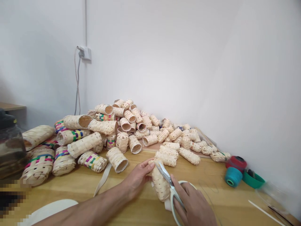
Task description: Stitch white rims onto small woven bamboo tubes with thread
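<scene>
Left hand (pixel 137 179): fingers wrapped round a woven bamboo tube (pixel 160 183)
Right hand (pixel 194 205): fingers gripping white-handled scissors (pixel 175 196), blades at the tube
Tube: between both hands, over the wooden table (pixel 218 201) (heaped woven tubes (pixel 103 127) beyond)

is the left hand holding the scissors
No, the left hand is on the woven tube, while the right hand holds the scissors.
</scene>
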Tool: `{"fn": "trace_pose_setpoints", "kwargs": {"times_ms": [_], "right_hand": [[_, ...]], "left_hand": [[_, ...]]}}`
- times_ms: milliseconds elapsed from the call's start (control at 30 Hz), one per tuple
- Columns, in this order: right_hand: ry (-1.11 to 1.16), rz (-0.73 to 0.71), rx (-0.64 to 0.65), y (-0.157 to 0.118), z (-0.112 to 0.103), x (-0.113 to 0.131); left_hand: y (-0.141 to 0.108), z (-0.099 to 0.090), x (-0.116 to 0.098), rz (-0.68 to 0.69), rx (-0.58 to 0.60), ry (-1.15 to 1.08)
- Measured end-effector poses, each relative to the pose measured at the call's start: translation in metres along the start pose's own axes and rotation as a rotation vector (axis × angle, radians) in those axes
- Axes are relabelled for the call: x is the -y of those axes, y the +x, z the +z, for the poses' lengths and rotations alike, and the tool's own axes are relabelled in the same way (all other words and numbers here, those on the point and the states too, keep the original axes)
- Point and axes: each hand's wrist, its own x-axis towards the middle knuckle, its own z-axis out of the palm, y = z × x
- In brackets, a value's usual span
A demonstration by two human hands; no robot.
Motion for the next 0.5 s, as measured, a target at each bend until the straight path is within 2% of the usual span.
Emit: {"fn": "trace_pose_setpoints", "kwargs": {"times_ms": [333,500], "right_hand": [[0.059,0.061,0.065,-0.019,0.004,-0.004],[0.095,0.085,0.019,-0.017,-0.001,-0.005]], "left_hand": [[-0.002,0.003,-0.005,0.044,-0.014,0.009],[0.000,0.001,-0.003,0.000,0.011,-0.001]]}}
